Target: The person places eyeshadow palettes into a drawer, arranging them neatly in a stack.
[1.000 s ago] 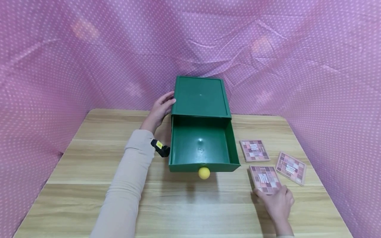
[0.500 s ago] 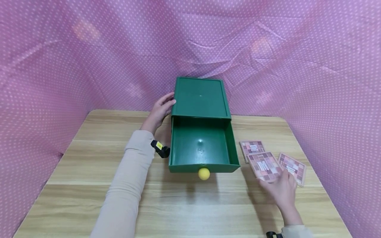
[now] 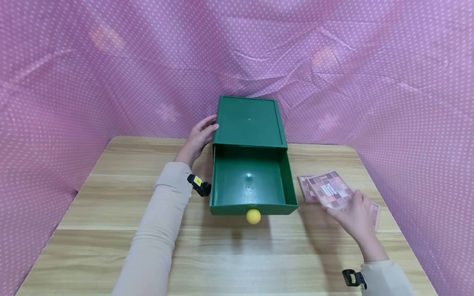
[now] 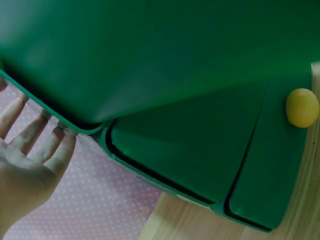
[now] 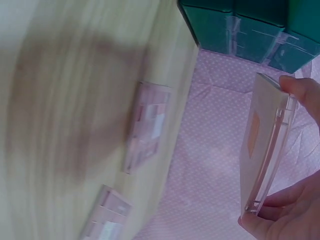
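A green box (image 3: pixel 248 119) stands at the back of the wooden table (image 3: pixel 92 213), its drawer (image 3: pixel 252 181) pulled out and bare inside, with a yellow knob (image 3: pixel 253 216) on the front. My left hand (image 3: pixel 198 137) rests with straight fingers against the box's left side (image 4: pixel 65 131). My right hand (image 3: pixel 355 218) grips a pink eyeshadow palette (image 3: pixel 331 190) and holds it tilted above the table, right of the drawer. The right wrist view shows that palette (image 5: pixel 265 150) edge-on between thumb and fingers.
Two more palettes lie on the table right of the drawer: one (image 3: pixel 304 187) partly under the held one, one (image 3: pixel 375 213) mostly hidden behind my right hand. In the right wrist view both (image 5: pixel 147 125) (image 5: pixel 107 220) lie flat. Pink dotted cloth (image 3: pixel 74 82) walls three sides.
My right hand has lifted the nearest palette off the table and carried it up and leftward, toward the drawer. My left hand and the box stayed still.
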Available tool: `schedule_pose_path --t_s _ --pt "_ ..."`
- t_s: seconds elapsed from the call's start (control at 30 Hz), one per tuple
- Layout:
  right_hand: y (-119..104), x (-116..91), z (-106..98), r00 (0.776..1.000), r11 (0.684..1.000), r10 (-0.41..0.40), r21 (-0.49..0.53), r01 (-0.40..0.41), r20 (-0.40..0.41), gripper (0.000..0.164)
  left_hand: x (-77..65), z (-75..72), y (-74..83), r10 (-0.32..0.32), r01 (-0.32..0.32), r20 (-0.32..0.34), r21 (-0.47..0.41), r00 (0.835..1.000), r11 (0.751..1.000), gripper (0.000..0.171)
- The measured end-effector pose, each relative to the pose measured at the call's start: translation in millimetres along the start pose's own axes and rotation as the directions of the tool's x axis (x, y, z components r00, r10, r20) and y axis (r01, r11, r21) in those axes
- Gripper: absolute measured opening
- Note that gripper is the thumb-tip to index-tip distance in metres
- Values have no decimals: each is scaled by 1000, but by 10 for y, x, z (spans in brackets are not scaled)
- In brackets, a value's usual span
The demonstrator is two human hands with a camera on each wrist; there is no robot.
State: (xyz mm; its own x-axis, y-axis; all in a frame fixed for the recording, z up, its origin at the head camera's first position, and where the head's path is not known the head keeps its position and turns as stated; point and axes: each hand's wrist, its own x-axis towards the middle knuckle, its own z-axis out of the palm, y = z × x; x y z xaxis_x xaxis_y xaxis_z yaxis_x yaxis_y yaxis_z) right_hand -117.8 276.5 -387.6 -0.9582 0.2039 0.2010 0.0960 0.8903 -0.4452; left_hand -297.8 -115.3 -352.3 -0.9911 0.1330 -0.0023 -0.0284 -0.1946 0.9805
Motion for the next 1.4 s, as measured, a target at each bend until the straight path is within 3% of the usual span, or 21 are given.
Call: schedule_pose_path --t_s 0.2,0.5,0.9,1.4 --pt "-75 96 -115 1000 995 -17 -97 16 -10 89 19 -8 0 -3 3 -3 4 1000 1000 44" --pt "-242 275 -339 996 999 -50 5 50 75 101 48 -19 4 -8 8 -1 3 1000 1000 44" --pt "-501 468 -615 989 993 -115 7 115 91 110 79 -37 -2 -11 12 11 -21 1000 1000 44" --pt "-868 454 -740 957 965 -258 84 248 136 108 60 -25 -12 -3 3 -3 -18 1000 1000 44"
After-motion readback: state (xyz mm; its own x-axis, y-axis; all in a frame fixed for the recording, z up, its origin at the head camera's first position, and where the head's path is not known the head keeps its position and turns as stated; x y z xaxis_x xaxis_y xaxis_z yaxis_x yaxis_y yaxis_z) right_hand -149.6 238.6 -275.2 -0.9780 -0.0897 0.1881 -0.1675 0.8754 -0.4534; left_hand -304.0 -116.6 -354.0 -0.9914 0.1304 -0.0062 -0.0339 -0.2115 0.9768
